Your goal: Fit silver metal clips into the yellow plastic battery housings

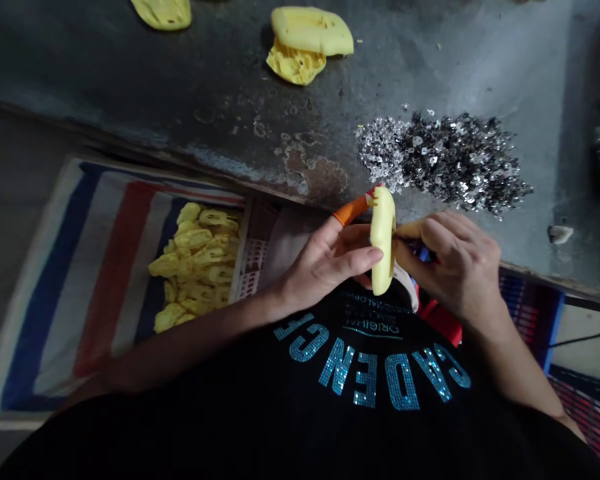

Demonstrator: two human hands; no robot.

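Note:
My left hand (330,261) grips a pale yellow plastic part (383,240) edge-on between thumb and fingers; its index finger wears an orange fingertip cover (351,209). My right hand (453,263) is closed against the part's right side, fingers pinched on something small that I cannot make out. Both hands are held just in front of my black shirt, at the near edge of the worn grey table (230,113). A heap of small shiny metal pieces (443,160) lies on the table just beyond the hands.
A striped woven sack (90,267) at my left holds several yellow parts (197,263). More yellow parts (305,43) lie at the table's far side, another (164,12) at top left. A blue-red crate (535,307) stands at right.

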